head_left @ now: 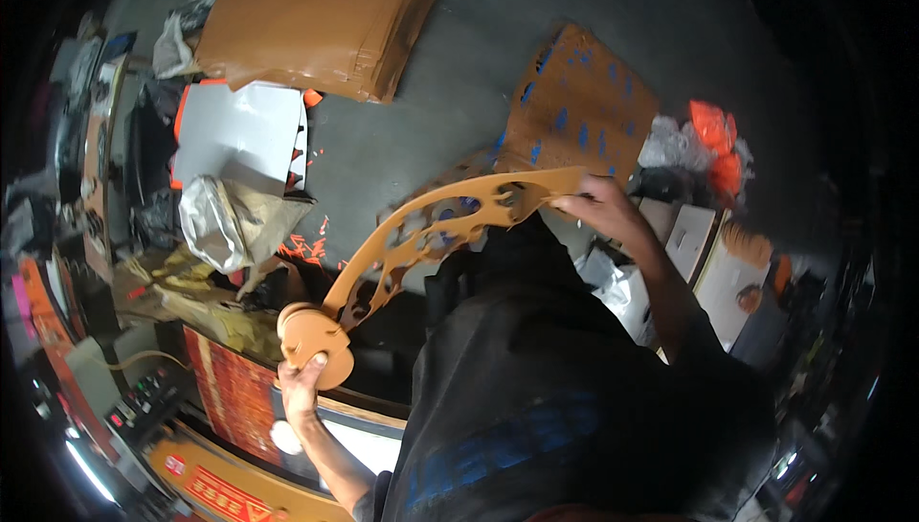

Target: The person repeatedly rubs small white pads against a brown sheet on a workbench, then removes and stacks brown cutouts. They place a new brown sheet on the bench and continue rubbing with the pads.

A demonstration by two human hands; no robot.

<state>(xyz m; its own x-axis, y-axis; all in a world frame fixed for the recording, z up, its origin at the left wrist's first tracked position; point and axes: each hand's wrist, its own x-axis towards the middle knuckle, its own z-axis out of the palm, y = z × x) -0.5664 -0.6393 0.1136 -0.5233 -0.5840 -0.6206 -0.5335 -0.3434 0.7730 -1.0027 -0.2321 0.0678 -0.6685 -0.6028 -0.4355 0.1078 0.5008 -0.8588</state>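
Observation:
My left hand [299, 390] grips a small stack of tan, round-edged cut pieces [311, 332], with the thumb pressed on top. A long tan sheet strip full of cut-out holes [548, 180] arches from beside this stack up to the right. Its far end is pinched between the thumb and fingers of my right hand [610, 208]. Some of the strip's lower edge is ragged. Whether the strip is still joined to the pieces in my left hand, I cannot tell.
A thick pile of tan sheets [311, 10] lies on the floor ahead, near white sheets with orange edges [239, 129] and an open sack [273, 220]. Blue-marked brown sheets [579, 105] lie ahead right, beside orange and clear plastic bags [713, 134]. A button panel [139, 402] stands at left.

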